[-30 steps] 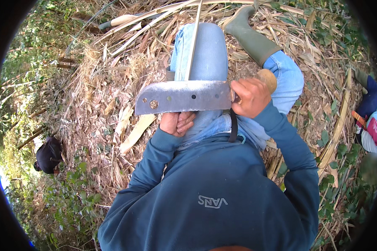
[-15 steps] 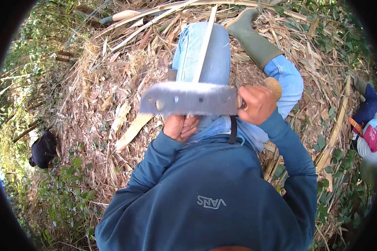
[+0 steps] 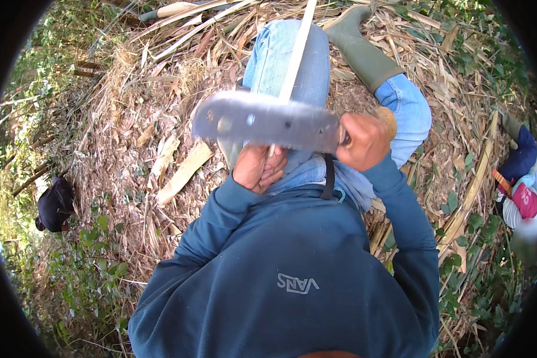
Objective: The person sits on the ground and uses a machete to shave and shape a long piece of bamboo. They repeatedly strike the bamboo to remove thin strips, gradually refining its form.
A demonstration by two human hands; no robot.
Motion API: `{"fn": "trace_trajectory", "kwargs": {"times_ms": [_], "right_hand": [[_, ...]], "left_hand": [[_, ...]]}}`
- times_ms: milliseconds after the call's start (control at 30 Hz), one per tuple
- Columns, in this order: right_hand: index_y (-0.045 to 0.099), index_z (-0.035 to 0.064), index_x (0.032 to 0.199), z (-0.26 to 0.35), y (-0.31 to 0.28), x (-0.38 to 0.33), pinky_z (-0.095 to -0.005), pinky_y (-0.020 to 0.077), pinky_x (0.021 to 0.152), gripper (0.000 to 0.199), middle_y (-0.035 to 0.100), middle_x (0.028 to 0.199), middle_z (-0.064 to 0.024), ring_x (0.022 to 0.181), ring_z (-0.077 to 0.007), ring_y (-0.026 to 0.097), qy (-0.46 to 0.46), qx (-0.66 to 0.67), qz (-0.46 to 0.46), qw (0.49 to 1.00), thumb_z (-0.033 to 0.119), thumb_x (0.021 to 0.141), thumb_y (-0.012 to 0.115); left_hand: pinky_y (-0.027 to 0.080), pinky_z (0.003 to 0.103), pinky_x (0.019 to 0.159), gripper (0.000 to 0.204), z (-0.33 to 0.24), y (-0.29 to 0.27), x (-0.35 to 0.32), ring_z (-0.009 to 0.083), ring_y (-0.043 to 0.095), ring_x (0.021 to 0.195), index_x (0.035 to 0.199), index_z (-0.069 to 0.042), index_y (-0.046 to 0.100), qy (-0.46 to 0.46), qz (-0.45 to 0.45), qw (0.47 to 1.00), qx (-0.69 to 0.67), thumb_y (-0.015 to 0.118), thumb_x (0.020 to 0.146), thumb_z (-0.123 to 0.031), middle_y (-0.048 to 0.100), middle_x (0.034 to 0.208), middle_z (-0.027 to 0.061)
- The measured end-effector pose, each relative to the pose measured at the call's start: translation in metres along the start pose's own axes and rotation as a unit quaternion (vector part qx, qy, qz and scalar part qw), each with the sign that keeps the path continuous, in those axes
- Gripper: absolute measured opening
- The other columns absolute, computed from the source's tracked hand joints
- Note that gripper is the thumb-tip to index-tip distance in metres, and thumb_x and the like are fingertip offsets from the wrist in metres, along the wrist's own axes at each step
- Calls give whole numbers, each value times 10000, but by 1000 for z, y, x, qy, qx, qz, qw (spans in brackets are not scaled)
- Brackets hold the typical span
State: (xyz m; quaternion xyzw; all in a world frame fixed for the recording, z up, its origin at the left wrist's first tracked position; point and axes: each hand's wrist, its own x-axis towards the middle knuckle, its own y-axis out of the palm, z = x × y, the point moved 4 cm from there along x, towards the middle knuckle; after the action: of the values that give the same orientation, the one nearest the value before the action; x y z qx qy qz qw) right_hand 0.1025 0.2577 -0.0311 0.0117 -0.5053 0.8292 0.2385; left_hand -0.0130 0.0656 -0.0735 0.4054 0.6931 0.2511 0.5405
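Observation:
My right hand [image 3: 364, 141] is closed round the wooden handle [image 3: 386, 122] of a broad machete [image 3: 268, 122]. Its wide steel blade, pierced by several holes and blurred by motion, reaches left across my lap. Just below the blade, my left hand [image 3: 260, 168] is closed on the near end of a thin pale bamboo strip [image 3: 297, 53]. The strip passes under the blade and runs away from me along my jean-clad thigh [image 3: 271, 65]. The blade hides the part of the strip at the crossing.
Dry husks and shavings cover the ground, with a flat split piece [image 3: 185, 173] left of my hands. Long strips lie at the far side, near a tool with a wooden handle [image 3: 176, 9]. People crouch at the left [image 3: 56, 204] and right [image 3: 522, 179] edges.
The machete blade has shifted slightly up and left, its tip end tilting a little farther from me. My left hand still grips the strip, and the whole view has shifted slightly.

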Motion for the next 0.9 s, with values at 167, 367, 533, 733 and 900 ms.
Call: {"fn": "trace_trajectory", "kwargs": {"times_ms": [167, 367, 533, 733, 900], "right_hand": [[509, 48, 752, 11, -2, 0, -447, 415, 512, 229, 517, 618, -124, 569, -355, 557, 44, 58, 30, 997, 133, 619, 676], [520, 42, 734, 6, -1, -8, -445, 409, 520, 208, 509, 622, -145, 573, -361, 552, 38, 42, 14, 998, 117, 609, 669], [552, 37, 766, 12, -4, -5, -449, 424, 525, 217, 543, 634, -152, 586, -367, 573, 15, 52, 39, 998, 145, 636, 689], [542, 44, 763, 2, -5, 11, -442, 425, 506, 238, 549, 618, -140, 579, -342, 593, 40, 35, 6, 999, 151, 637, 714], [537, 51, 759, 18, -9, 0, -455, 439, 534, 237, 535, 629, -132, 576, -351, 578, -28, 45, 47, 997, 141, 604, 691]], "left_hand": [[246, 202, 309, 317, -5, 8, 5, 71, 279, 393, 1008, -96, 554, 13, 49, 998, -27, 449, 1035, -394, 364, 545, -31], [248, 206, 291, 350, -4, 14, 5, 71, 267, 399, 894, -87, 519, 0, 47, 998, -34, 424, 1043, -389, 345, 543, -23], [272, 201, 301, 368, -9, 18, 3, 53, 283, 384, 931, -65, 554, -20, -11, 998, -50, 458, 1026, -407, 375, 540, -30], [255, 177, 293, 306, -10, 26, 4, 54, 280, 400, 918, -83, 511, -29, 90, 989, -117, 398, 1060, -329, 347, 548, -31], [258, 179, 294, 350, -6, 14, -3, 60, 290, 396, 957, -62, 535, -66, -15, 985, -156, 447, 1036, -391, 358, 550, -27]]}}
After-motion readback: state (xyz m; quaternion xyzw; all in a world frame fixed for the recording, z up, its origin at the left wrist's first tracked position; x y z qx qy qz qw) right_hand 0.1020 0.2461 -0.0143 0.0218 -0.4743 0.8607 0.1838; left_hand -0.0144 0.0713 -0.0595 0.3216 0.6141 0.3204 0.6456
